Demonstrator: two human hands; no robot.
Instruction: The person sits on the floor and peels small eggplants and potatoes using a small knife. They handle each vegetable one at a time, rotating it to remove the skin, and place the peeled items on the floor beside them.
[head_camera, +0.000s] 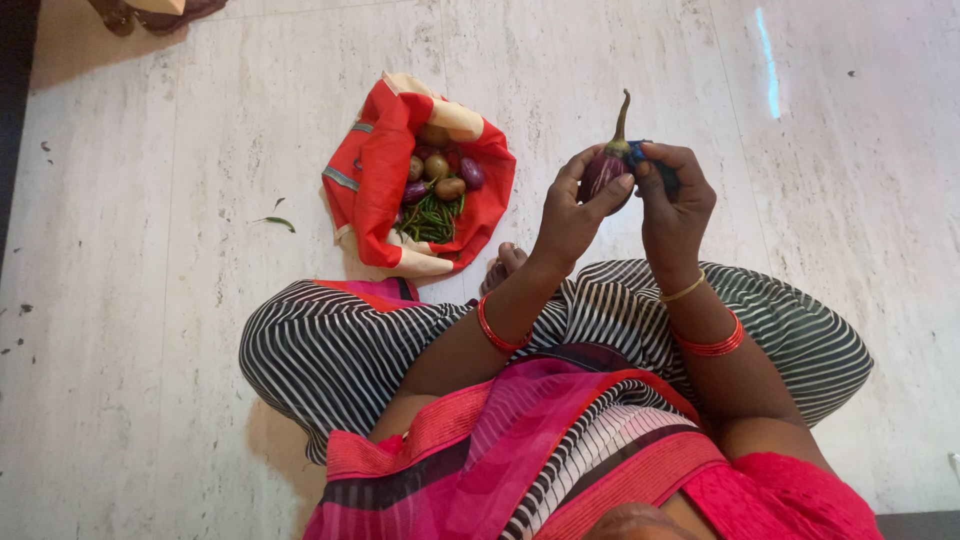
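Observation:
I sit cross-legged on a pale floor and hold a small purple eggplant (608, 166) with a green stem up in front of me. My left hand (572, 210) grips its left side with thumb and fingers. My right hand (676, 200) presses a dark blue object (650, 160) against its right side; the object is mostly hidden by my fingers. A red and cream cloth bag (378, 180) lies open on the floor to my left front, holding several small eggplants, brown round vegetables and green chillies (430, 215).
My knees in black and white striped cloth (330, 350) spread wide across the floor. A loose green chilli (278, 222) lies left of the bag. Someone's foot and a brown thing (150, 12) show at the top left edge.

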